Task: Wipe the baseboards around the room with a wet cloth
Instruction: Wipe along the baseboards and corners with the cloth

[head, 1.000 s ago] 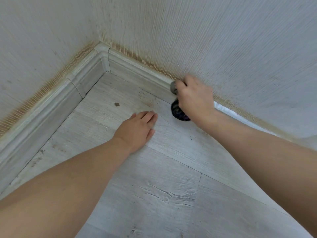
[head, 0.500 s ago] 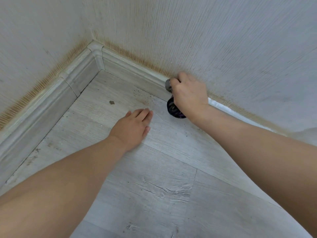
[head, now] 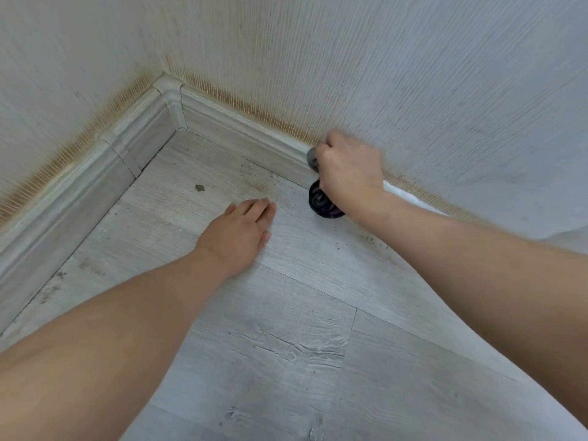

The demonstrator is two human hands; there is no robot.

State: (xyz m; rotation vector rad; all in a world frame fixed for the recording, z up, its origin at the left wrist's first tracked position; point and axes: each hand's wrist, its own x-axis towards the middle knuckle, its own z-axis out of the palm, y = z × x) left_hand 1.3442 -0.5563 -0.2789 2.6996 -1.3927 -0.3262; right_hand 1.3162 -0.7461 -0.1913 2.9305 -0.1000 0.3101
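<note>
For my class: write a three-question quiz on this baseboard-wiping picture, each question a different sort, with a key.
1. True or false: the left hand lies flat on the floor.
2. Which hand grips the dark cloth? A left, B right, C neither.
3. Fill in: the right hand presses the cloth against the ____.

Key: 1 true. 2 B. 3 baseboard.

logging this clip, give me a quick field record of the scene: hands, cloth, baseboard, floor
right hand: right hand grips the cloth against the baseboard
cloth: dark cloth, bunched, hanging below the fist to the floor
left hand: left hand flat on the floor, fingers straight
baseboard: grey baseboard along both walls, meeting at the corner piece
floor: grey plank floor, specks of dirt near the baseboard
</note>
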